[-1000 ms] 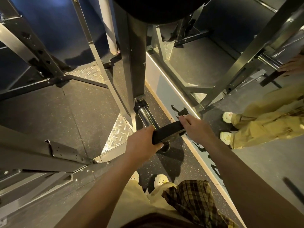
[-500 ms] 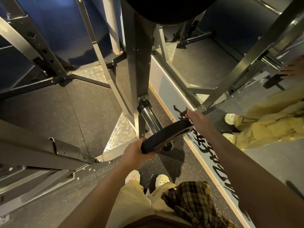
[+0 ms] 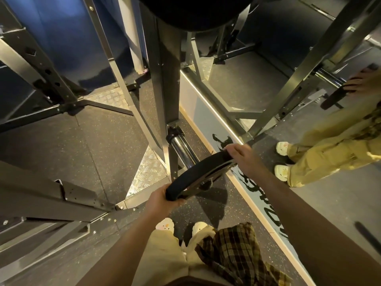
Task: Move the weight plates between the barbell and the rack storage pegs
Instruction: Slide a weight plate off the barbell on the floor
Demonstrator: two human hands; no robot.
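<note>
A small black weight plate [image 3: 195, 174] sits at the outer end of the chrome barbell sleeve [image 3: 182, 149], seen edge-on. My left hand [image 3: 162, 198] grips its near lower rim. My right hand [image 3: 242, 154] grips its far upper rim. The sleeve's tip [image 3: 206, 183] shows just below the plate. A much larger black plate [image 3: 195, 13] hangs at the top of the view, against the rack upright [image 3: 165, 79].
A mirror wall [image 3: 247, 89] on the right reflects me, the rack and the plate. Steel rack beams [image 3: 51, 195] cross at the lower left, over checker-plate feet [image 3: 146, 174]. My feet stand on dark rubber floor [image 3: 82, 145] right below the sleeve.
The plate has tilted, showing more of its rim and face. My hands have spread further apart on its rim, the left lower and the right higher.
</note>
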